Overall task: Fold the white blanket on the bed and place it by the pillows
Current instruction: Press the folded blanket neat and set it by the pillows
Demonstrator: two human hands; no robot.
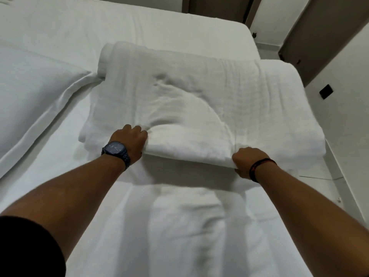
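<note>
Here, the folded white blanket (199,104) lies on the bed (179,236), right of the pillow (30,92). Left hand (129,140) and right hand (247,160), 2 fists, clench the blanket's near edge.

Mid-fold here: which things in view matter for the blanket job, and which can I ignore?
Job: white blanket, gripped at its near edge by left hand and right hand; pillow; bed.
Ignore: wall socket, watch, wristband.
</note>
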